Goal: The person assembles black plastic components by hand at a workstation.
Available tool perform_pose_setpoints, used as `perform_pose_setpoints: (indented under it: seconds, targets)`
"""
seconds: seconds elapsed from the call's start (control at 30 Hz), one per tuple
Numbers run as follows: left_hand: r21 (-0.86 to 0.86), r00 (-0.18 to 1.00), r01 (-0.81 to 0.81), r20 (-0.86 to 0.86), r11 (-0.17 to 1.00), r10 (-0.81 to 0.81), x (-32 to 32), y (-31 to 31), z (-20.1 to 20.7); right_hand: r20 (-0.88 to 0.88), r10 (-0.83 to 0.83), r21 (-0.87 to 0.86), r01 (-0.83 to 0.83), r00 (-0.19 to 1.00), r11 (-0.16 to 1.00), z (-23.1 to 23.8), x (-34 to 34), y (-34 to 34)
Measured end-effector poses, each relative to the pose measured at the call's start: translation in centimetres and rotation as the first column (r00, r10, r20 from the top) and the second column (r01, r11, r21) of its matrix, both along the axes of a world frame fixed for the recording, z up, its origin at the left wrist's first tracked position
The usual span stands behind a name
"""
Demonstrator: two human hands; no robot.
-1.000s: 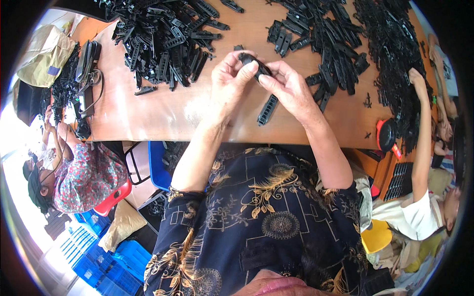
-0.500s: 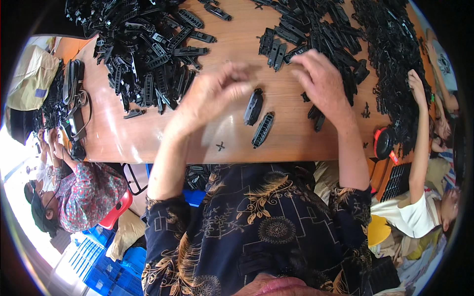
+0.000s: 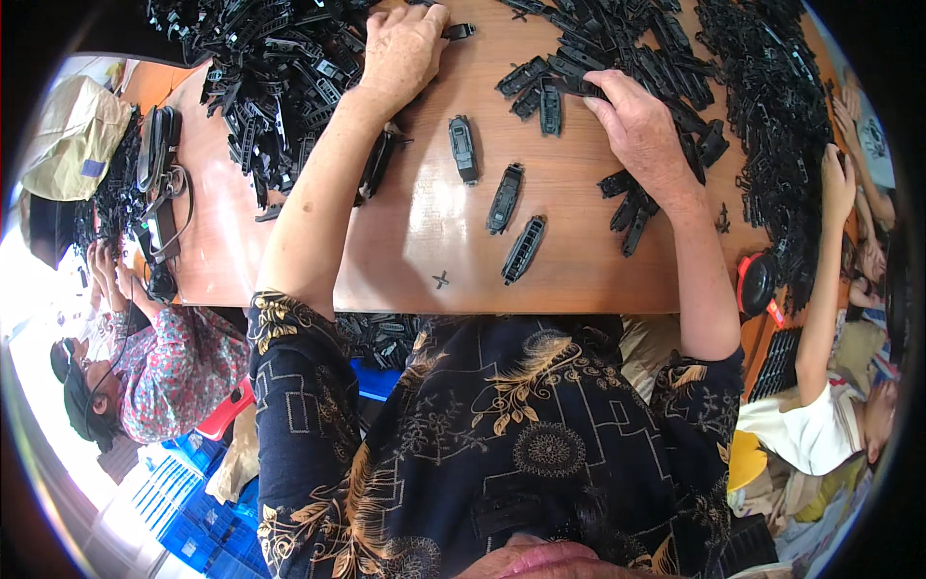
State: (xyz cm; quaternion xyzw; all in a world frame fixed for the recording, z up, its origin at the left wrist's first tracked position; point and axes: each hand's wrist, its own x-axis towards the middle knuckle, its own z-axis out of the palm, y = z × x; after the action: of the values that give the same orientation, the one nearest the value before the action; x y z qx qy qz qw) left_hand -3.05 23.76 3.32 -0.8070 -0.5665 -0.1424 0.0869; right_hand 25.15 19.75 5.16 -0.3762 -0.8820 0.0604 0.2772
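My left hand (image 3: 403, 53) reaches to the far edge of the left heap of black plastic parts (image 3: 280, 72). Its fingers curl down, and what lies under the fingertips is hidden. Beside it lies a single black part (image 3: 460, 32). My right hand (image 3: 641, 125) pinches the end of a slim black plastic part (image 3: 585, 87) at the near edge of the right heap (image 3: 637, 48). Between my arms, three long black parts lie apart in a slanting row: a far one (image 3: 463, 151), a middle one (image 3: 505, 199) and a near ribbed one (image 3: 524, 250).
A small black cross-shaped piece (image 3: 441, 280) lies near the front edge of the wooden table (image 3: 405, 289). A red and black round object (image 3: 756, 283) sits at the right corner. Co-workers sit left and right; one's hand (image 3: 837, 183) is by the far-right heap (image 3: 762, 125).
My left hand has moved away from me to the left heap. A third black part now lies at the far end of the row. My right hand has closed on a part.
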Motion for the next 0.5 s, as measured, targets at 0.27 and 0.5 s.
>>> perform_pose_setpoints:
  seconds: [0.27,0.5]
  targets:
    - [-0.345,0.413,0.103,0.868,0.933,0.275,5.2,-7.6,2.5,-0.617,-0.412,-0.741,-0.318,0.671,0.592,0.0,-4.2,-5.0]
    - [-0.317,0.539,-0.022,0.795,0.948,0.278,8.2,-11.8,3.4,-0.689,-0.496,-0.718,-0.408,0.528,0.563,0.5,-6.0,-8.1]
